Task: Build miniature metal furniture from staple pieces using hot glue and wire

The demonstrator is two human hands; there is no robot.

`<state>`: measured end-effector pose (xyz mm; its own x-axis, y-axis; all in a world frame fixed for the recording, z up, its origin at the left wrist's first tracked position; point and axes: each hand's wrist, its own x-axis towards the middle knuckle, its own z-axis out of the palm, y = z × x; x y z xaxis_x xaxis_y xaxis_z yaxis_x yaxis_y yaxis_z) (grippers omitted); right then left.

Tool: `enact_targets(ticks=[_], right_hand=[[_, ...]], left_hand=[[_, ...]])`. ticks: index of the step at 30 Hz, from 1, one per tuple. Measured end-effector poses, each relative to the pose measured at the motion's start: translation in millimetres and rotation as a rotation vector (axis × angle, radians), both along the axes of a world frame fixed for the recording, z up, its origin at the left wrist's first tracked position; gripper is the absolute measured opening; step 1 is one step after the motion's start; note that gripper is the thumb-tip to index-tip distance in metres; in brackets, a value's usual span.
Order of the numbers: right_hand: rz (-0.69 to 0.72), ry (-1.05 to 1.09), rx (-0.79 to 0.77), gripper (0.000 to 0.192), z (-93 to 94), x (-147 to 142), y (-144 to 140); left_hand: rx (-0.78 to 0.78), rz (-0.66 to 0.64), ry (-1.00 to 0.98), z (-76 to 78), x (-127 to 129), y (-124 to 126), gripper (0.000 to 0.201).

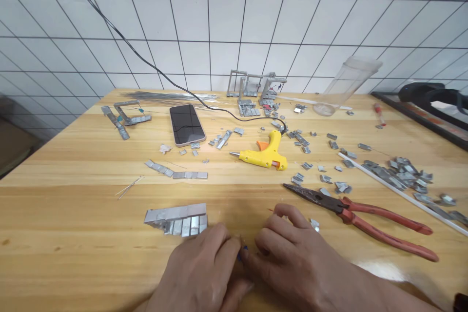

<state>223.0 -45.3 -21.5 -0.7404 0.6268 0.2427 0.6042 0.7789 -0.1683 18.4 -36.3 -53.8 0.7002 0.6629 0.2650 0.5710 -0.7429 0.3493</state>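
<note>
From my seat I see the left hand and right hand meeting low over the desk, fingers closed on a small blue piece between them; its shape is mostly hidden; I judge the step to be fine fingertip work on that piece, and the next move to call for a steady pinch and light pressure; just beyond the left hand lies a silver, stepped metal-strip assembly; right of the right hand, red-handled long-nose pliers; farther ahead, a yellow plastic glue gun; well beyond the right hand, a clear plastic tumbler, tilted in my view, contents indistinct; at far right, a black-rimmed tray with a black curved object.
</note>
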Motion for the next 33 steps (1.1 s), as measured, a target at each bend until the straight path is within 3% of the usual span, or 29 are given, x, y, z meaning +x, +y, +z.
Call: enact_targets(ticks=[24,33], right_hand=[[0.008,0.058,0.021,0.029,-6.4,-0.9,-0.2],[-0.027,0.143,-0.024,0.02,-8.6,0.0,1.0]], left_hand=[[0.041,0.01,-0.011,2.9,0.9,-0.8,0.008],[-0.009,0.018,0.029,0.2,1.0,-1.6,0.009]])
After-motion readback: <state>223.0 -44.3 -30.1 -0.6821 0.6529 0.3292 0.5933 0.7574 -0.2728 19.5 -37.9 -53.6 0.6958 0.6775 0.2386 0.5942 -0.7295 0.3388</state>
